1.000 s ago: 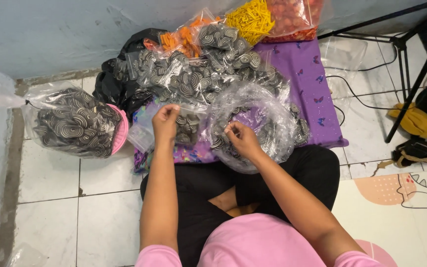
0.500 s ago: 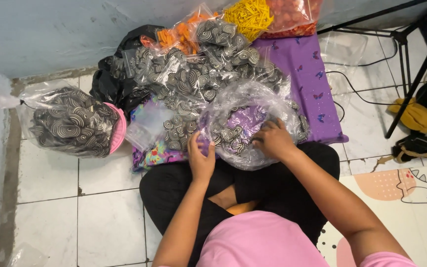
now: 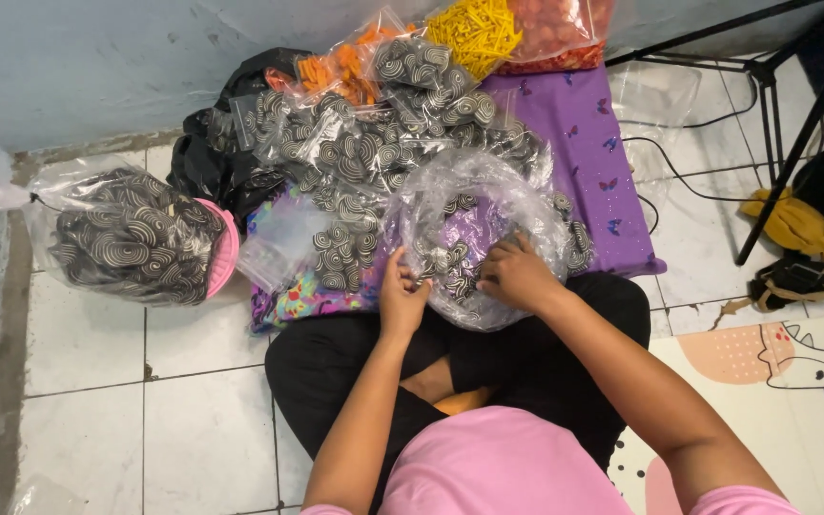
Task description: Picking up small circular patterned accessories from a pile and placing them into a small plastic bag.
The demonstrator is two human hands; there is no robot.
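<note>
Both of my hands have drawn closer together since half a second ago, when my left hand was lower on the clear bag's near edge and my right hand sat further out on its right side. Now my left hand (image 3: 402,296) pinches the near rim of the large clear plastic bag (image 3: 474,205), fingers curled closed on the film, and my right hand (image 3: 517,275) rests on the bag just beside it, fingers bent and pressing into the plastic. Whether the right fingers hold one of the small pieces inside or only the film, I cannot tell.

That bag lies on my lap against my black trousers (image 3: 336,358), partly over a purple cloth (image 3: 584,133) spread on the tiled floor. Inside it are a few black-and-white swirl-patterned pieces (image 3: 441,267). A big heap of small packets filled with the same pieces (image 3: 364,143) is piled beyond the bag. To my left sits another full clear bag of swirl pieces (image 3: 121,238) with a pink rim (image 3: 226,250). At the far edge are bags of orange pieces (image 3: 336,72), yellow pieces (image 3: 474,29) and red pieces (image 3: 560,29).

As I judge it, I am working at the mouth of the bag on my lap, gathering or sorting the pieces in it. Any further handling seems to call for a steady pinch on the thin film so it neither slips nor spills.
</note>
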